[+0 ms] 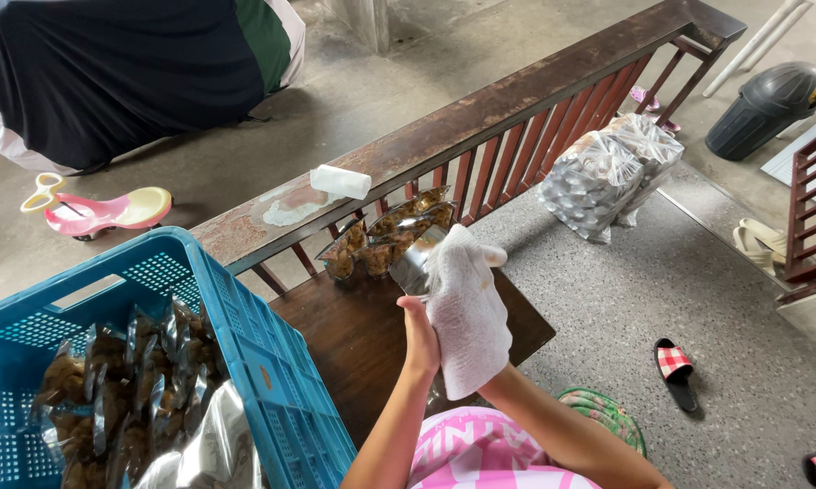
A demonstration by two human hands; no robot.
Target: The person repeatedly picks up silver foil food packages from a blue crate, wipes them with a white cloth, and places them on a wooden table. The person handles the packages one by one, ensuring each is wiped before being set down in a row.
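Note:
My left hand (419,337) is bare and grips the lower edge of a shiny silver pouch (413,264), holding it upright over the dark wooden bench seat (354,335). My right hand (467,312) is covered by a white cloth, which is pressed against the pouch's right side. Just behind the pouch, several clear packets of brown snacks (385,240) lie in a row against the bench's slatted back.
A blue plastic crate (263,371) at my left holds several more snack packets (127,389). A small white block (340,181) rests on the bench's top rail (480,118). Clear bags of silver packs (607,172), sandals (677,369) and a black bin (763,109) are on the floor.

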